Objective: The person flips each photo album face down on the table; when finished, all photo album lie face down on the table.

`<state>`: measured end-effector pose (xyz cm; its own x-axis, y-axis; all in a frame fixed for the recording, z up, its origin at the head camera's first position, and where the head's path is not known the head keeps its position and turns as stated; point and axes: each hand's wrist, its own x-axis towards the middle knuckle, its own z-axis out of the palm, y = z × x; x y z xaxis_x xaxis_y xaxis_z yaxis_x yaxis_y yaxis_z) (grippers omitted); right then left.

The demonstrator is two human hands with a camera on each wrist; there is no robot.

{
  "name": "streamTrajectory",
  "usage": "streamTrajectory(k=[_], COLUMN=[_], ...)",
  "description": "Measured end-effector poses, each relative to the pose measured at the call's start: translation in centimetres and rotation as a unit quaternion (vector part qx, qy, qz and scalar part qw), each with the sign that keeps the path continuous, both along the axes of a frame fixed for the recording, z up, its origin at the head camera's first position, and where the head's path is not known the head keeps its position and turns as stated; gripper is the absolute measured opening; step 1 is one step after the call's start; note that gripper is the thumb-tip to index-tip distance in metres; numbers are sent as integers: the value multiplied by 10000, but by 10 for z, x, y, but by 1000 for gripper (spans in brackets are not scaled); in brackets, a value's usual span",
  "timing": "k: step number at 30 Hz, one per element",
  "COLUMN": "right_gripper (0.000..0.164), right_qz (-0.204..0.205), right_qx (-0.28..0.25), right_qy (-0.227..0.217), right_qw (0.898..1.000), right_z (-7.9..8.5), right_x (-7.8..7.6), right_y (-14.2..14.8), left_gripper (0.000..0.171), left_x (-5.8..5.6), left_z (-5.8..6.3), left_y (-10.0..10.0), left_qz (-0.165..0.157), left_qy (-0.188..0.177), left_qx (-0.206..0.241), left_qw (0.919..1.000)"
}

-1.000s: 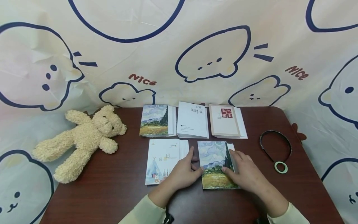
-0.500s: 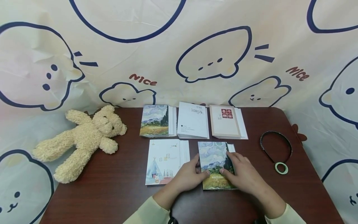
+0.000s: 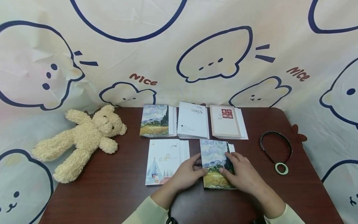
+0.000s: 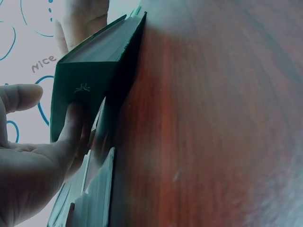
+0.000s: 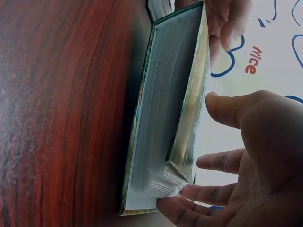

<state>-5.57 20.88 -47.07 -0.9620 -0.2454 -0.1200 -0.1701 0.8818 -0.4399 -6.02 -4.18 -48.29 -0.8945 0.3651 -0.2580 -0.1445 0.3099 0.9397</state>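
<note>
A photo album (image 3: 213, 155) with a painted landscape cover lies on the table at the front right. At its left side, my left hand (image 3: 185, 175) touches the album's green spine (image 4: 84, 78) with fairly straight fingers; the thumb stands off. Across from it, my right hand (image 3: 246, 174) has fingertips on the page edges (image 5: 163, 182), with its thumb over the cover and apart from it in the right wrist view. Just left of my left hand lies a white album (image 3: 163, 158) with a tent drawing, partly covered by that hand.
Along the back stand a second landscape album (image 3: 154, 119), a white album (image 3: 192, 119) and a beige album (image 3: 224, 121) with a red print. A cream teddy bear (image 3: 86, 137) lies at the left. At the right is a cord necklace (image 3: 281, 167) with a pale green ring.
My left hand has moved right from the gap between the albums to the spine. The front landscape album has shifted slightly right and away. My right hand has slid a little left.
</note>
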Motion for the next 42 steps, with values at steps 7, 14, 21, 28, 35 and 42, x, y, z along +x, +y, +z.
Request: streamTrajectory(k=[7,14,21,28,35,42], right_gripper=[73,74,75,77,75,72], right_qz=[-21,-35,-12,-17,106,115], right_qx=[-139,-297,-464,-614,-820,-1090], right_qy=[-20,-72,-90,-238,-309,-395], right_qw=[9999,9995,9989,9978,9961,9932], right_z=[4,5,6,5,7,5], right_x=[0,0,0,-2,-2,-4], right_y=[-2,-2,-4,-5,-9,-13], left_gripper=[75,71,70,68,66,66], left_x=[-1,-4,-7,-8,-8,-9], left_z=[4,4,5,8,10,12], left_y=[-4,-9,-14,-16,-19,-21], left_qz=[-27,-52,-178,-74,52,81], left_qy=[-83,-208,18,86,178,36], left_qx=[404,735,773,924,1011,1204], left_qw=[9991,9971,9968,9957,9947,9927])
